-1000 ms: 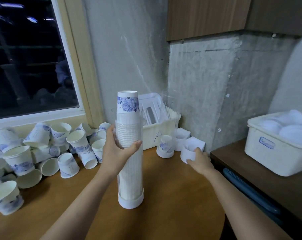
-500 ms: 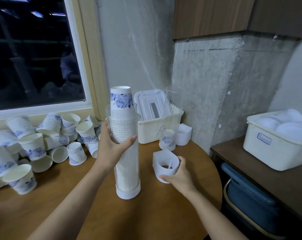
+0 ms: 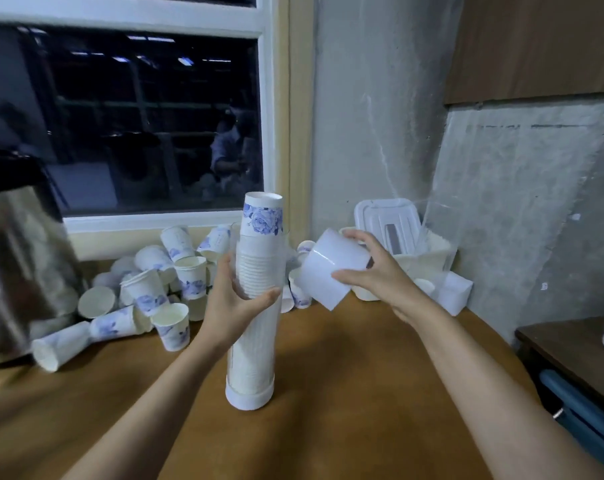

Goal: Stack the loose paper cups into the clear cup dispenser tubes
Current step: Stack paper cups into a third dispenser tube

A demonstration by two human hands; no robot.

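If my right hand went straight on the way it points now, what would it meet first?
Likely the cup stack poking out of the clear tube, just left of it; the white cap that the right hand grips would touch first. Depth is unclear.

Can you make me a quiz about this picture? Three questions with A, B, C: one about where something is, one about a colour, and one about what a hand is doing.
1. Where are the loose cups?
A. on the floor
B. piled left of the tube, under the window
C. on a shelf

2. What colour are the flowers on the top cup?
A. red
B. green
C. blue

3. What is the right hand doing?
A. holding a white cap
B. making a fist
C. hanging empty

Answers:
1 B, the pile lies on the table below the window.
2 C, the print is blue.
3 A, its fingers curl round the cap.
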